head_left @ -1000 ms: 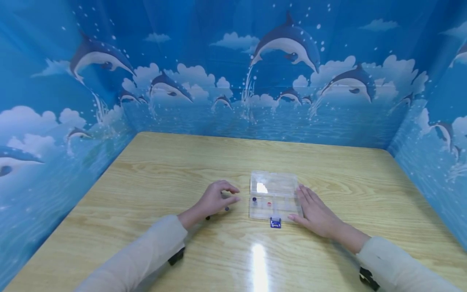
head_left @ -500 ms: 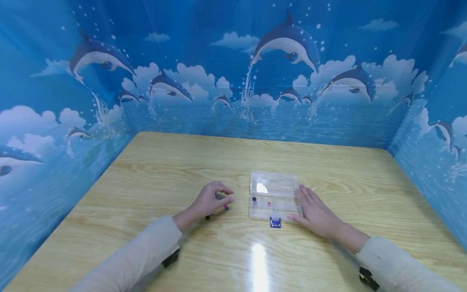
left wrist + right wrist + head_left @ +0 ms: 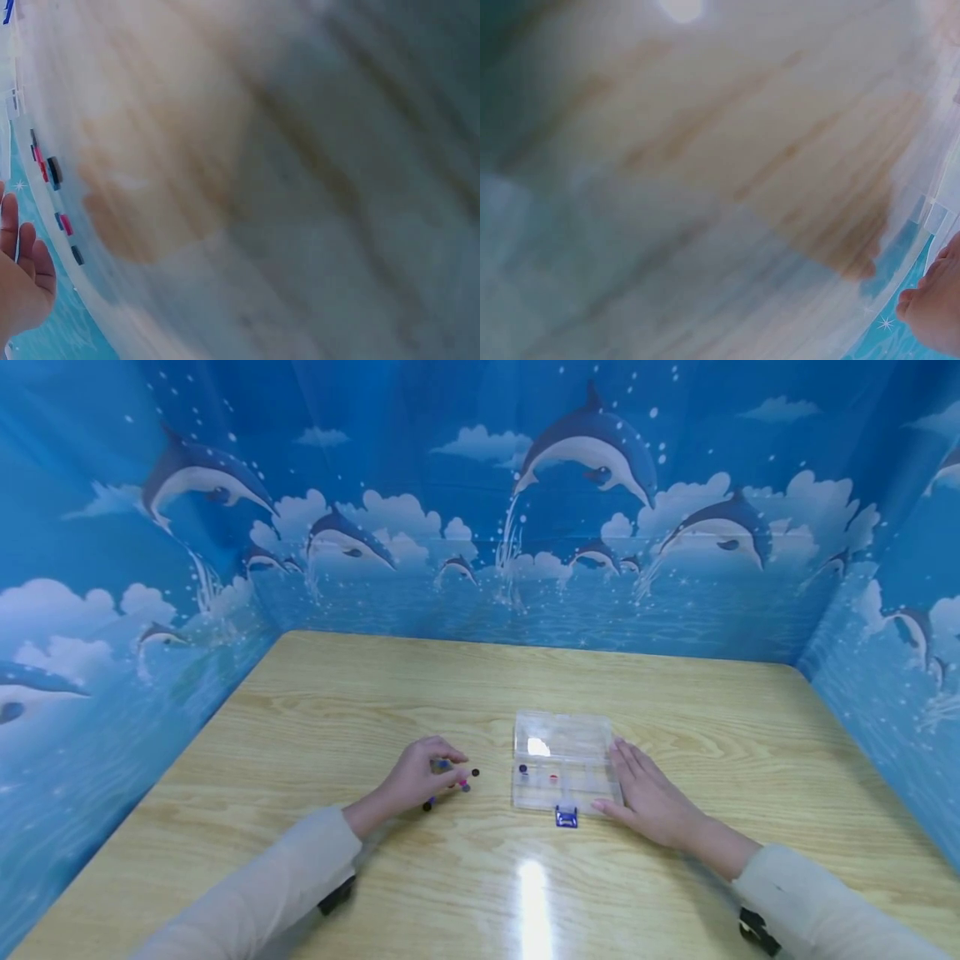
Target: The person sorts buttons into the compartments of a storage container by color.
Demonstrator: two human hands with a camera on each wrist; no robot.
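Observation:
My left hand (image 3: 415, 777) is low over several small dark, blue and pink round pieces (image 3: 463, 786), thumb and index finger apart. A black round piece (image 3: 475, 772) lies just beyond the thumb tip. The left wrist view shows the small pieces (image 3: 52, 172) in a loose row past the fingers, partly stacked or side by side. A clear plastic compartment box (image 3: 540, 797) stands with its lid (image 3: 562, 735) folded back. Inside are a dark piece (image 3: 522, 769) and a red one (image 3: 553, 778). Along the box's right side rests my right hand (image 3: 656, 797), fingers straight.
A blue latch (image 3: 566, 817) sits at the box's front edge. The wooden table (image 3: 375, 693) reaches back to a dolphin-printed curtain (image 3: 480, 527), which also encloses the left and right sides.
My left hand has drawn left, away from the box, uncovering the black piece and more of the small pieces. The right hand and the box stay where they were.

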